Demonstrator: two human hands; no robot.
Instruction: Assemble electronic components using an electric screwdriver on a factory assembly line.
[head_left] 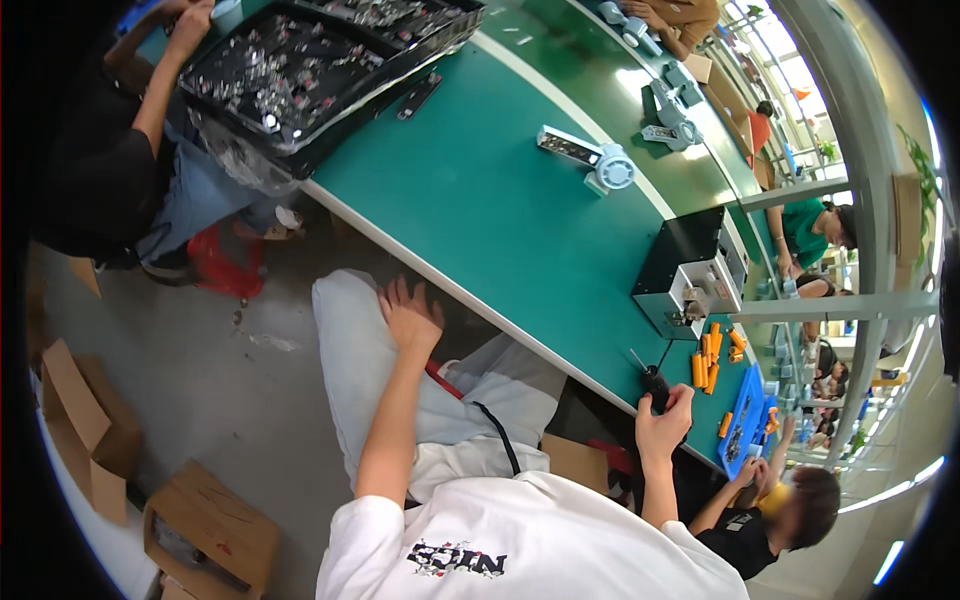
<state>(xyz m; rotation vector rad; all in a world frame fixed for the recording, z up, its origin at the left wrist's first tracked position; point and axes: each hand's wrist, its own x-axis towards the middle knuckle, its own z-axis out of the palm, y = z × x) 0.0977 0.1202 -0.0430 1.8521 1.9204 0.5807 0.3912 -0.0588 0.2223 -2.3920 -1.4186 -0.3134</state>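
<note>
My left hand [410, 318] rests on my raised knee with its fingers spread, holding nothing. At the table's front edge, my right hand [664, 428] is wrapped round a black screwdriver [655, 386], whose thin metal bit points up and away to the left. Just beyond it stands a black and silver box-shaped machine [690, 275], perhaps a screw feeder. Several orange cylinders [707, 358] lie beside that machine. Farther off on the green table [470, 190] sits a light-blue device [612, 167] with a round head and a long panel of small parts.
Black trays [340, 115] of small shiny parts fill the far left of the table. A small dark panel [419, 96] lies beside them. At right is a blue tray [741, 420]. More light-blue devices [672, 112] lie farther back. Co-workers sit around; cardboard boxes [212, 530] stand on the floor.
</note>
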